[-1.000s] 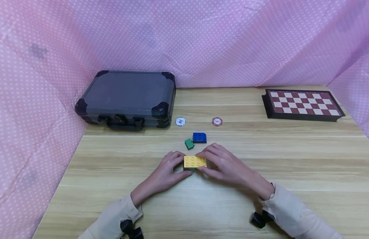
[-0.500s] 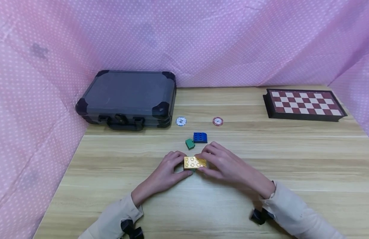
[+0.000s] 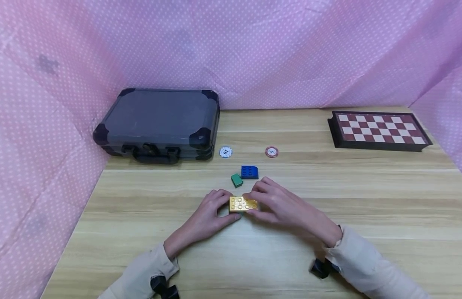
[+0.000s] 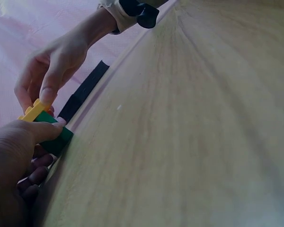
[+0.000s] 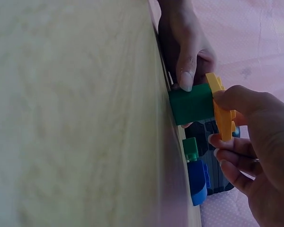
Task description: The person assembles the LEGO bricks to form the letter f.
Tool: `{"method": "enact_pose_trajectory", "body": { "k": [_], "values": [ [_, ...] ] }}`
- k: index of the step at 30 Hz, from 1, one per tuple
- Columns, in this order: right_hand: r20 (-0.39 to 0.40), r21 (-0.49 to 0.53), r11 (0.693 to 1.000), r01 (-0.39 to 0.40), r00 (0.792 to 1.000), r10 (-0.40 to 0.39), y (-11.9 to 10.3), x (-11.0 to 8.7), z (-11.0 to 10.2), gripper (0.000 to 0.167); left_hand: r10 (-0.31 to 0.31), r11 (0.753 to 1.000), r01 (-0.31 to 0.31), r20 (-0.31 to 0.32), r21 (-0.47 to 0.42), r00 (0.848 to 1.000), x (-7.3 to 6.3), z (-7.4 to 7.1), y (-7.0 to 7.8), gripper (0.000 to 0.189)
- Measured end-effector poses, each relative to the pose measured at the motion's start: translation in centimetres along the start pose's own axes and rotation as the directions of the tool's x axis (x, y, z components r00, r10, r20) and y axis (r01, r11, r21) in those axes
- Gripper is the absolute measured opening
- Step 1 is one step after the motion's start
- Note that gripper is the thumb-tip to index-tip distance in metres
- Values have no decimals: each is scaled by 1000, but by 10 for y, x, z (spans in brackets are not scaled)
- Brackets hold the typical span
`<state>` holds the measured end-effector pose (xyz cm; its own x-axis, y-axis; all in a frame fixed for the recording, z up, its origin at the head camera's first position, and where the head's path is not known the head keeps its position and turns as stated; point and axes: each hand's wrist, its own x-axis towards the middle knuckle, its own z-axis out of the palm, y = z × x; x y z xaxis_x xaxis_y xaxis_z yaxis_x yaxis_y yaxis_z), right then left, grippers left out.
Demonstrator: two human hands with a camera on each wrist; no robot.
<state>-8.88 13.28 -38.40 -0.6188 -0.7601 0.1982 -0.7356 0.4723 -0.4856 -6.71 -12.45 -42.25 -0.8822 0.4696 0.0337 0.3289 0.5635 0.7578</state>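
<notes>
A flat yellow toy brick (image 3: 238, 204) with studs on top lies over a larger green toy block (image 5: 193, 105). My left hand (image 3: 210, 214) grips the green block low at its left end, thumb on the near side. Thumb and fingers of my right hand (image 3: 281, 207) pinch the yellow brick at its right end. In the right wrist view the green block stands on the table and the yellow brick extends past it to one side. Just beyond the hands lie a small green brick (image 3: 237, 180) and a blue brick (image 3: 249, 172) with a rounded end.
A grey case (image 3: 160, 118) with black corners sits at the back left of the wooden table (image 3: 231, 257). Two poker chips lie near it, one white (image 3: 226, 152) and one red (image 3: 271, 152). A folded checkerboard (image 3: 380, 131) is at the back right. Pink dotted cloth (image 3: 268, 54) hangs behind.
In the head view the yellow brick has shifted slightly toward me and now catches more light. Both hands keep their hold, and the other things have stayed put.
</notes>
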Motion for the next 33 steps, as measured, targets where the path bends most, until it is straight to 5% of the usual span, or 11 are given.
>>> {"method": "enact_pose_trajectory", "body": {
  "k": [14,33],
  "values": [
    [-38,-58,998,28,999,-31,3,2,5,37,0,1000,-1,-18,-3,1000,-2,1,-1,36],
    [-66,39,992,-119,990,121,22,18,0,37,-2,1000,2,-11,-16,1000,-1,0,3,35]
  ]
}}
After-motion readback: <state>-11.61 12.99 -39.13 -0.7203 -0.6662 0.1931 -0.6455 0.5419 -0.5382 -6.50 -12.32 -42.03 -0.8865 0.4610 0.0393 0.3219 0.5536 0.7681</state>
